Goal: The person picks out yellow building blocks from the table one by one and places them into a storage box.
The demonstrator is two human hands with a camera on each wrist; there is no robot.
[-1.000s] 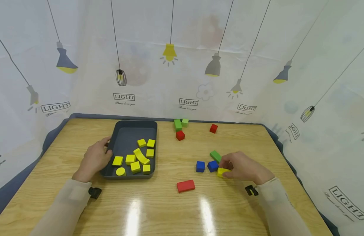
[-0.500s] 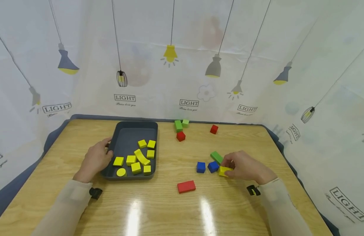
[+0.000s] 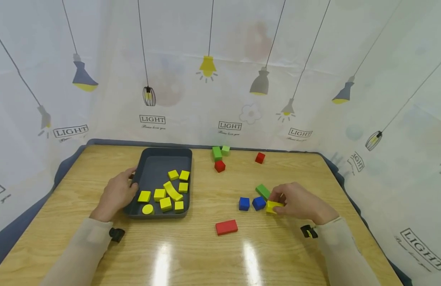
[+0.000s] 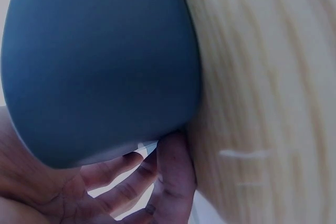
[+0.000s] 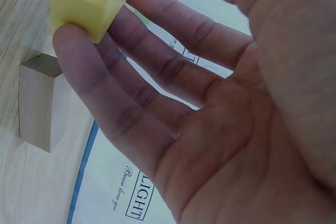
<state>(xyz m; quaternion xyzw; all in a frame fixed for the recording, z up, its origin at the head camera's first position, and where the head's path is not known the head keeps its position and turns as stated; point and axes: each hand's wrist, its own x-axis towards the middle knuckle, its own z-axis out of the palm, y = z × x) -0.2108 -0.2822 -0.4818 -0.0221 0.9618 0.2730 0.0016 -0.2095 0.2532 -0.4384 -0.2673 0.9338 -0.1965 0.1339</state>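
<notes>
In the head view my left hand (image 3: 115, 195) grips the left side of a dark grey tray (image 3: 154, 153), the thumb at its rim. The left wrist view shows the tray's outer wall (image 4: 100, 72) with curled fingers (image 4: 176, 174) beside it. Several yellow blocks lie in the tray, among them a curved block (image 3: 172, 191) and a round one (image 3: 147, 209). My right hand (image 3: 299, 201) pinches a yellow block (image 3: 272, 207) on the right of the table, beside a blue cube (image 3: 258, 203) and a green block (image 3: 263, 192). The right wrist view shows this yellow block (image 5: 86, 1) at the fingertips.
Another blue cube (image 3: 244, 203) and a flat red block (image 3: 226, 227) lie between tray and right hand. Toward the back are a red cube (image 3: 219, 166), a green block (image 3: 217, 153), a light green cube (image 3: 225, 150) and another red cube (image 3: 260, 157). A printed curtain surrounds the table.
The head view has shifted slightly, so everything sits a little lower and further right. Both hands keep their holds on the tray and the yellow block.
</notes>
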